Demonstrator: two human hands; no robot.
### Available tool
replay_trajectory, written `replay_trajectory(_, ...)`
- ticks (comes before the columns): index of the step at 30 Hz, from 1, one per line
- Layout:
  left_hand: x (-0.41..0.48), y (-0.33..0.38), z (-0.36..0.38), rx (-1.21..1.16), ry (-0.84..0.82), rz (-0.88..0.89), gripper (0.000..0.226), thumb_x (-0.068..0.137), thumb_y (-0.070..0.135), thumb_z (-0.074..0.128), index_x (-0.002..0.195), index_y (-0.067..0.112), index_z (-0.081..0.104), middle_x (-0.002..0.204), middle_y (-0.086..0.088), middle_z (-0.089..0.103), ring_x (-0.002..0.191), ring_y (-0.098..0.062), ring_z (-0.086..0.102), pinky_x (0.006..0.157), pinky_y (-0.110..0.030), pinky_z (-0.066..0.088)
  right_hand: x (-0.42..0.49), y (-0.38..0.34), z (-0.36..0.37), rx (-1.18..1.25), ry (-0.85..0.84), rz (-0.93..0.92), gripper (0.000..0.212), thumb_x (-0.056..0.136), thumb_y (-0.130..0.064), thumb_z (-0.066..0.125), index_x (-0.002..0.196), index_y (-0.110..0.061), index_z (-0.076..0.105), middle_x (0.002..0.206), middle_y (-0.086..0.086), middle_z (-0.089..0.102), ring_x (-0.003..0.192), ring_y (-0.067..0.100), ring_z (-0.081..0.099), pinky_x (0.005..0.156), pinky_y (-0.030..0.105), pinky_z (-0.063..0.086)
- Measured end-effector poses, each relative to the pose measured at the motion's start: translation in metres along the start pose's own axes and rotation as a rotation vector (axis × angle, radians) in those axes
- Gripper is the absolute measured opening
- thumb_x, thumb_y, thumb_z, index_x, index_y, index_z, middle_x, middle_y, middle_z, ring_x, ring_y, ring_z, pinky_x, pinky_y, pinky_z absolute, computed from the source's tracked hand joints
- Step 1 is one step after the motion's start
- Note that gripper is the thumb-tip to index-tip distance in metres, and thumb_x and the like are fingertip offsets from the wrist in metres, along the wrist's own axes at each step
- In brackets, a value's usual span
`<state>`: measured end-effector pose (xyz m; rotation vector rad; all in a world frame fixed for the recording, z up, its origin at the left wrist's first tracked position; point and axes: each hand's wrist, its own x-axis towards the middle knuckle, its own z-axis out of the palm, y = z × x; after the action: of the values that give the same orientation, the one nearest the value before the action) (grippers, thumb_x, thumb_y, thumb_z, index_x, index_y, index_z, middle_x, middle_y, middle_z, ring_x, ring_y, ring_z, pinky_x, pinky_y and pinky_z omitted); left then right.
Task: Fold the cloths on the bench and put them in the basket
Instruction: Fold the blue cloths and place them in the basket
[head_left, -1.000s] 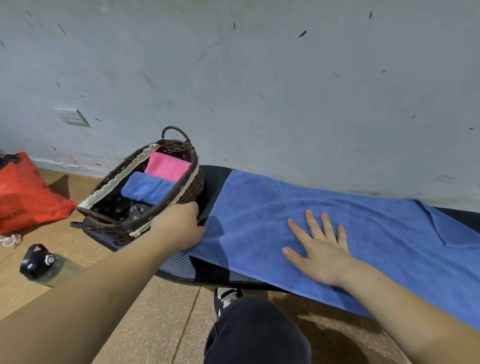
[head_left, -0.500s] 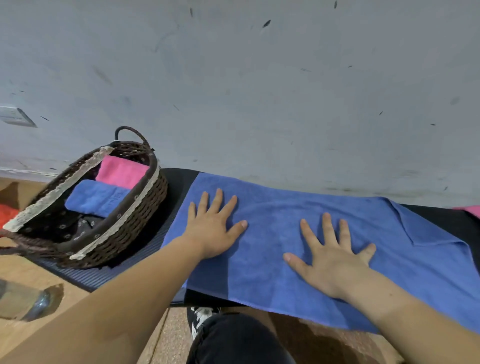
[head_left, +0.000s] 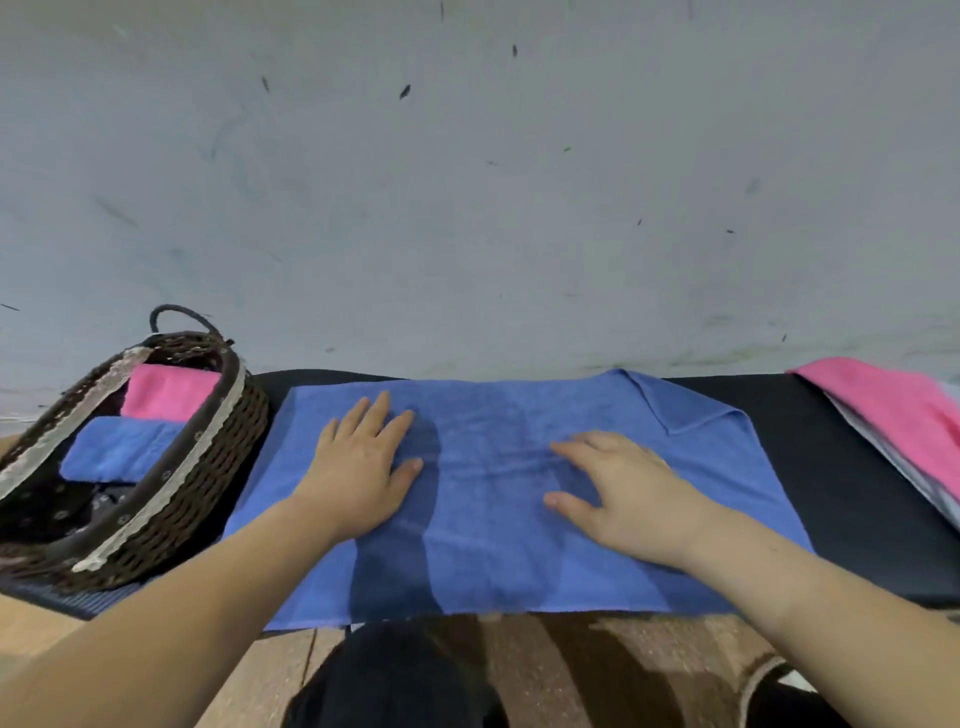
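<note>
**Smoothing the blue cloth before the first fold**

Head view: the blue cloth (head_left: 493, 545) lies spread along the dark desk (head_left: 831, 467), its near edge hanging over the front. The left hand (head_left: 358, 467) rests palm-down on the cloth's left half, its fingers (head_left: 382, 415) straight and slightly apart, holding nothing. The right hand (head_left: 623, 493) lies flat on the right half, fingers extended and also holding nothing, though slightly blurred.

The far right corner (head_left: 680, 405) is turned over on itself. It likely needs flattening first, with strokes running outward from the middle so the edges will meet squarely.

The basket (head_left: 208, 441) stands just left of the cloth and holds a folded pink piece (head_left: 166, 389) and a folded blue piece (head_left: 114, 447). Another pink cloth (head_left: 893, 410) waits at the desk's right end.
</note>
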<state>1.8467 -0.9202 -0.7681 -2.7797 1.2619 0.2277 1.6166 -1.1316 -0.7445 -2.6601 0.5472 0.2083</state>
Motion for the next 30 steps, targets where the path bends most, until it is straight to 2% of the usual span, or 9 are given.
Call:
replay_trajectory(2,0.006,0.038,-0.014,-0.066,0.022,0.092,0.066,0.101,0.054,0.042,0.16,0.024,0.03,0.172,-0.009,0.011,0.158,-0.029,0.013,0.125,-0.045,0.019,-0.015,0.022,-0.014,0.055,0.087,0.096,0.046,0.093,-0.062,0.052,0.124,-0.029,0.058,0.117,-0.006,0.055,0.113,0.019,0.059,0.094,0.04,0.051)
replay_trajectory(5,0.016,0.107,-0.032,-0.187,0.006,0.24,0.057,0.1,0.049,0.048,0.148,0.02,0.049,0.166,-0.009,0.03,0.154,-0.024,0.026,0.122,-0.039,0.029,-0.039,0.063,-0.036,0.063,0.09,0.303,0.032,0.091,-0.056,0.061,0.097,-0.025,0.059,0.098,-0.006,0.061,0.091,0.018,0.063,0.082,0.038,0.055)
replay_trajectory(11,0.046,0.228,-0.04,-0.21,-0.015,0.46,0.032,0.102,0.04,0.051,0.121,0.019,0.065,0.128,0.004,0.059,0.122,-0.02,0.056,0.098,-0.041,0.049,-0.086,0.142,-0.037,0.107,0.008,0.589,0.038,0.087,-0.057,0.066,0.088,-0.02,0.055,0.089,-0.003,0.06,0.08,0.017,0.059,0.075,0.039,0.055)
replay_trajectory(14,0.071,0.272,-0.033,-0.184,-0.014,0.445,0.025,0.102,0.036,0.051,0.105,0.015,0.064,0.114,0.003,0.061,0.108,-0.021,0.059,0.091,-0.042,0.051,-0.095,0.151,-0.02,0.152,0.082,0.604,0.038,0.086,-0.058,0.064,0.085,-0.022,0.052,0.091,-0.003,0.059,0.084,0.02,0.06,0.07,0.037,0.051)
replay_trajectory(17,0.093,0.297,-0.022,-0.125,-0.025,0.398,0.019,0.099,0.033,0.052,0.087,0.019,0.051,0.107,-0.001,0.06,0.101,-0.023,0.057,0.091,-0.042,0.05,-0.095,0.148,-0.009,0.161,0.132,0.558,0.029,0.09,-0.05,0.059,0.087,-0.022,0.054,0.098,-0.001,0.06,0.094,0.023,0.062,0.072,0.035,0.051)
replay_trajectory(20,0.106,0.307,-0.015,-0.075,0.027,0.347,0.01,0.098,0.024,0.049,0.095,0.019,0.057,0.111,-0.003,0.058,0.104,-0.025,0.054,0.086,-0.039,0.05,-0.092,0.146,-0.008,0.239,0.154,0.527,0.018,0.089,-0.039,0.056,0.087,-0.021,0.057,0.095,-0.004,0.063,0.091,0.022,0.064,0.069,0.033,0.049)
replay_trajectory(24,0.126,0.314,-0.023,-0.118,0.039,0.306,0.022,0.091,0.011,0.046,0.103,0.019,0.062,0.108,-0.002,0.062,0.101,-0.027,0.059,0.077,-0.036,0.048,-0.089,0.145,-0.012,0.363,0.156,0.48,0.012,0.085,-0.029,0.055,0.079,-0.021,0.05,0.082,-0.003,0.061,0.078,0.022,0.062,0.061,0.035,0.047)
replay_trajectory(27,0.144,0.327,-0.041,-0.282,0.126,0.347,0.024,0.098,0.016,0.049,0.118,0.019,0.063,0.122,-0.004,0.063,0.112,-0.029,0.06,0.093,-0.037,0.049,-0.092,0.15,-0.013,0.444,0.173,0.481,0.005,0.082,-0.021,0.055,0.082,-0.022,0.051,0.08,-0.003,0.062,0.076,0.023,0.061,0.068,0.042,0.053)
replay_trajectory(30,0.149,0.34,-0.051,-0.415,0.191,0.323,0.041,0.102,0.021,0.053,0.143,0.018,0.05,0.148,-0.001,0.048,0.128,-0.022,0.053,0.106,-0.032,0.041,-0.095,0.158,-0.013,0.536,0.211,0.519,0.015,0.082,-0.014,0.058,0.085,-0.025,0.048,0.079,-0.004,0.062,0.071,0.02,0.059,0.064,0.04,0.05)
